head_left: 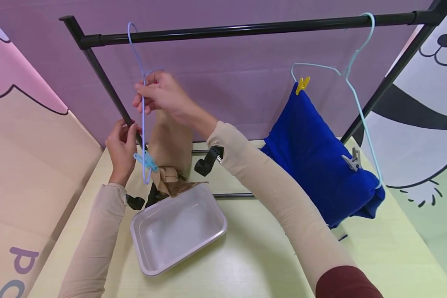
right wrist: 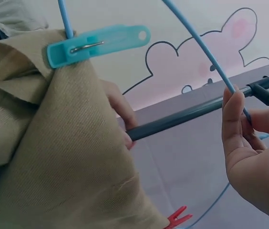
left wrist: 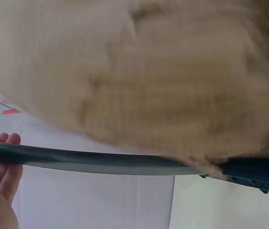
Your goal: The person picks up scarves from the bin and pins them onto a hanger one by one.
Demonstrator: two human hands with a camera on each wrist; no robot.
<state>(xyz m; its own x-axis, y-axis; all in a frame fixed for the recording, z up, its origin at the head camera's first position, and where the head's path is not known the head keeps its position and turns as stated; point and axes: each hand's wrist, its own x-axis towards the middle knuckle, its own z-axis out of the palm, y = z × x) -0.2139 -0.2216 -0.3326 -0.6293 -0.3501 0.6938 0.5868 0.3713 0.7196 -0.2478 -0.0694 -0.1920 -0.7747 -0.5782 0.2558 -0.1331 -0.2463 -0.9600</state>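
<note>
The rail [head_left: 246,29] runs across the top, and its slanted leg [head_left: 104,82] comes down on the left, close to a cardboard wall [head_left: 30,165]; room there is tight. To the right, open counter [head_left: 253,256] lies between the tray [head_left: 179,227] and a blue cloth [head_left: 320,174] clipped to a pale hanger [head_left: 357,82].

A thin blue hanger [head_left: 143,107] hooks over the rail near its left end and hangs edge-on. A tan cloth [head_left: 169,145] of ribbed weave hangs from it, held by a turquoise peg [head_left: 146,160] low on the wire; its folded end droops to the tray's far rim.

The right hand [head_left: 164,94] pinches the hanger wire near the neck between thumb and fingertips. The left hand [head_left: 122,145] sits at the leg beside the peg, fingers curled; it seems to hold the cloth edge against the leg, though the cloth covers the fingertips and the grip is hard to read.

The left wrist view is mostly blurred tan fabric. A red peg [right wrist: 180,217] shows only at the right wrist view's bottom edge.
</note>
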